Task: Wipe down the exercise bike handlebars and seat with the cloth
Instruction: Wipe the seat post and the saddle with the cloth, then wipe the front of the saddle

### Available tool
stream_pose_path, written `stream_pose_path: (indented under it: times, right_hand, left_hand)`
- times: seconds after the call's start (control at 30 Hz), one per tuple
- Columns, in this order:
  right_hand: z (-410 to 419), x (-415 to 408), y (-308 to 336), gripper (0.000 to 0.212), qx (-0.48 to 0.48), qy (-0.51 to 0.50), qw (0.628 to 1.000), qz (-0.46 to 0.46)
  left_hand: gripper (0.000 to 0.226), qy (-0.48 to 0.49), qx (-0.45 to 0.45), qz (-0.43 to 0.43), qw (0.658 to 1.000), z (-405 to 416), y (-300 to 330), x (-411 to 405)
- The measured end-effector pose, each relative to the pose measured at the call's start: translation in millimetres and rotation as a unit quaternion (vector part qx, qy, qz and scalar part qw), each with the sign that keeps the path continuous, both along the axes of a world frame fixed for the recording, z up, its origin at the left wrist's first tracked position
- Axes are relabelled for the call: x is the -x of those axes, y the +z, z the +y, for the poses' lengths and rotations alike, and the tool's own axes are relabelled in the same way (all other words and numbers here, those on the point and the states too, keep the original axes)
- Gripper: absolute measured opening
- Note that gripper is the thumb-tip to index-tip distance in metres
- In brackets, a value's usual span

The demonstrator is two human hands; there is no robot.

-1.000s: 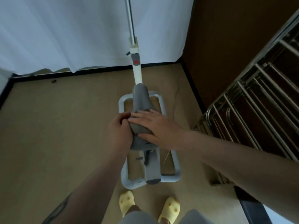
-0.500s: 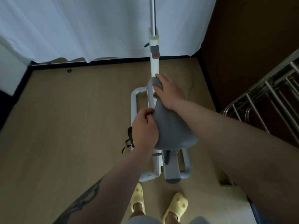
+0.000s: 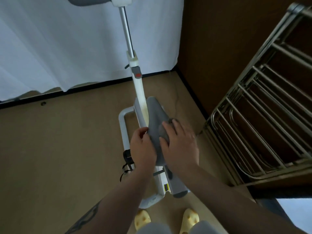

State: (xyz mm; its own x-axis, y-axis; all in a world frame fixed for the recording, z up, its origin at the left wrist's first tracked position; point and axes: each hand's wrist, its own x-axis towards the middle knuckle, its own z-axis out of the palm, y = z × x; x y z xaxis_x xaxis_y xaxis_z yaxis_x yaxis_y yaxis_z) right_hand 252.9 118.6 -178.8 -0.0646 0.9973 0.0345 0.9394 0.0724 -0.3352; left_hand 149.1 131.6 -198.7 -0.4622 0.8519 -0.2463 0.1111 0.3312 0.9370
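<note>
The exercise bike (image 3: 143, 146) is stood on the tan floor (image 3: 59, 141), its white column rising toward the white curtain (image 3: 67, 39). A metal rack (image 3: 261, 115) is located to the right of the bike, against the brown wall (image 3: 219, 39). The grey seat (image 3: 154, 115) is positioned above the bike's white base frame. The right hand (image 3: 180, 146) is laid on the seat's right side, fingers spread and nearly straight, pressing a grey cloth (image 3: 164, 130) against it. The left hand (image 3: 142, 147) is curled around the seat's left edge. Yellow clogs (image 3: 190, 218) are seen below the bike's near end.
</note>
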Motion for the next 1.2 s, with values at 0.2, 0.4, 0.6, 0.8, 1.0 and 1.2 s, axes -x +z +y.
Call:
stream_pose_path:
  times: [0.2, 0.4, 0.6, 0.8, 1.0, 1.2]
  right_hand:
    - [-11.5, 9.6, -8.0, 0.051, -0.069, 0.107, 0.992, 0.028]
    - [-24.8, -34.5, -36.6, 0.058, -0.163, 0.191, 0.964, 0.093]
    - [-6.3, -7.0, -22.8, 0.042, -0.116, -0.214, 0.925, 0.292]
    - [13.3, 2.1, 6.1, 0.039, -0.014, -0.219, 0.961, 0.167]
    - [-1.9, -48.2, 14.2, 0.048, 0.074, -0.095, 0.962, 0.245]
    - [1.1, -65.3, 34.6, 0.034, 0.081, -0.084, 0.982, 0.151]
  left_hand:
    - [0.027, -0.015, 0.056, -0.236, 0.97, 5.7, -1.5, 28.2]
    - [0.037, -0.123, 0.03, -0.294, 0.947, -4.0, 4.3, 38.4]
    - [0.031, -0.1, 0.115, -0.27, 0.951, 12.7, 5.6, 29.9]
    - [0.03, -0.204, 0.002, -0.147, 0.968, -14.4, 13.9, 24.8]
    - [0.027, -0.248, 0.015, 0.023, 0.968, 15.8, 23.5, 16.7]
    - [0.033, -0.412, -0.062, 0.263, 0.87, 43.9, 44.9, -10.0]
